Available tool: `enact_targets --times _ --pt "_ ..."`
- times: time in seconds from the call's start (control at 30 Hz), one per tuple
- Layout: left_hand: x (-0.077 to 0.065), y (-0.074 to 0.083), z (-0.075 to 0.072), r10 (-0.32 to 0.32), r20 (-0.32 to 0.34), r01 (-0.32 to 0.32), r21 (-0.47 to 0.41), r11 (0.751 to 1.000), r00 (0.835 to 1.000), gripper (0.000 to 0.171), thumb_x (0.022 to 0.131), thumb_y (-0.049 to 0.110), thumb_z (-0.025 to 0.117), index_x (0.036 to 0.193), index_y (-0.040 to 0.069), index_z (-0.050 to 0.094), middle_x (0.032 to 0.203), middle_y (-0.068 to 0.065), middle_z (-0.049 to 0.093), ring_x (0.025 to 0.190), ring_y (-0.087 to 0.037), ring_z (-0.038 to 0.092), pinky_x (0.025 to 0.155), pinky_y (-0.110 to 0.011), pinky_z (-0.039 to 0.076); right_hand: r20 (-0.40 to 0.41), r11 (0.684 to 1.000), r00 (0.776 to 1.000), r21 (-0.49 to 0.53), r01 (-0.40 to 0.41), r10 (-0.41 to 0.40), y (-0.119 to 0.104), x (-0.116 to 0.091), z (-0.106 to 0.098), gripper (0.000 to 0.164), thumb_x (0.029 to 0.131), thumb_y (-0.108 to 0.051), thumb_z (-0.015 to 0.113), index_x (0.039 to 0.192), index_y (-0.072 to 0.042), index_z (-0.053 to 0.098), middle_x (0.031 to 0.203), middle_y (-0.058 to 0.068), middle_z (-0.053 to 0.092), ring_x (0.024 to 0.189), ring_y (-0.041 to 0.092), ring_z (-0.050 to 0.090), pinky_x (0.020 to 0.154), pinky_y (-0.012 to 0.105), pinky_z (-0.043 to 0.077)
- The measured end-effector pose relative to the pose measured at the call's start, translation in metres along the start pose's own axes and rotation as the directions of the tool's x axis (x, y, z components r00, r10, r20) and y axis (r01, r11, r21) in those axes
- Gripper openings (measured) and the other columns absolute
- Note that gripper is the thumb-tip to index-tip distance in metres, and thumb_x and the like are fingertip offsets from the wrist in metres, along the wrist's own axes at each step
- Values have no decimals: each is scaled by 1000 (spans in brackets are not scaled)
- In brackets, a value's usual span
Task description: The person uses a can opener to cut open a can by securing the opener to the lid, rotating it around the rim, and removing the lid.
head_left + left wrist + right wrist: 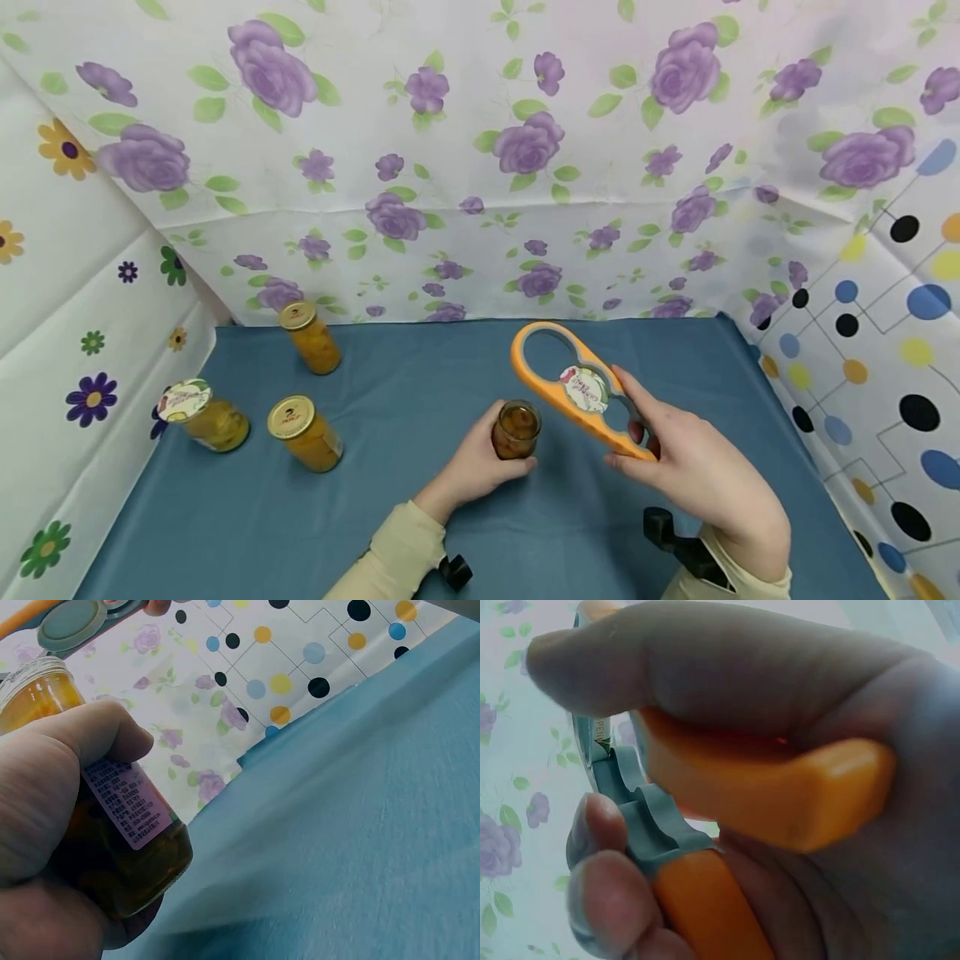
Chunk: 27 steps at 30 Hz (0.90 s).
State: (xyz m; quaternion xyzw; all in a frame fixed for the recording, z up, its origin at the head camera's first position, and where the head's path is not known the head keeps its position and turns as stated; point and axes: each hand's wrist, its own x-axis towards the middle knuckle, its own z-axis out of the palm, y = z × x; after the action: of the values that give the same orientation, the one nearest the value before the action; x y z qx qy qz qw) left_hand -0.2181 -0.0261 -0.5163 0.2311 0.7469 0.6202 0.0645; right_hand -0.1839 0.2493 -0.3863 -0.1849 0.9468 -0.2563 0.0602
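My left hand (480, 458) grips a small glass jar (517, 429) with dark amber contents around its side. Its mouth has no lid on it, and the bare glass thread shows in the left wrist view. A printed label (131, 802) runs down the jar's side below the thumb. To the right, my right hand (697, 458) holds the end of an orange and grey multi-ring jar opener (558, 400), raised above the cloth. A white patterned lid (585, 389) sits in the opener's middle ring. Close up, thumb and fingers wrap the opener's orange handle (712, 900).
Three lidded jars stand on the left: a gold-lidded one at the back (311, 337), a patterned-lid one (213, 412) and a nearer gold-lidded one (306, 433). Blue cloth (420, 375) covers the table. Floral sheeting (465, 158) hangs behind, dotted sheeting (870, 400) at right.
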Motion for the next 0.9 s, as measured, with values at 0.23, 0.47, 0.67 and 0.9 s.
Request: enact_targets --times 0.23,0.47,0.67,0.9 --pt "20 -17 11 -8 -37 6 -44 999 999 56 85 8 77 129 27 48 111 0 58 94 -17 57 84 -45 50 -27 1000 999 15 -27 27 8 -4 -5 92 87 -48 74 157 -39 14 84 -8 55 58 9 49 51 28 45" --pt "50 -29 24 -25 -103 18 -66 998 994 60 84 17 80 133 32 48 115 2 58 98 -17 56 85 -46 49 -85 998 995 23 -51 53 18 -13 -12 93 87 -60 67 157 -39 11 87 -7 54 61 10 50 53 29 46" --pt "80 -33 37 -25 -178 21 -26 999 984 63 82 19 82 134 33 51 118 4 59 103 -17 55 90 -50 47 -94 994 990 57 -98 103 24 -18 -17 93 86 -65 64 157 -40 10 84 -4 54 58 11 50 51 30 47" --pt "101 -42 48 -71 -225 70 -15 997 972 60 81 23 83 131 38 53 116 7 60 103 -14 56 91 -48 48 -104 990 987 85 -111 120 27 -19 -18 92 85 -66 64 156 -42 9 82 -3 55 58 12 50 51 31 47"
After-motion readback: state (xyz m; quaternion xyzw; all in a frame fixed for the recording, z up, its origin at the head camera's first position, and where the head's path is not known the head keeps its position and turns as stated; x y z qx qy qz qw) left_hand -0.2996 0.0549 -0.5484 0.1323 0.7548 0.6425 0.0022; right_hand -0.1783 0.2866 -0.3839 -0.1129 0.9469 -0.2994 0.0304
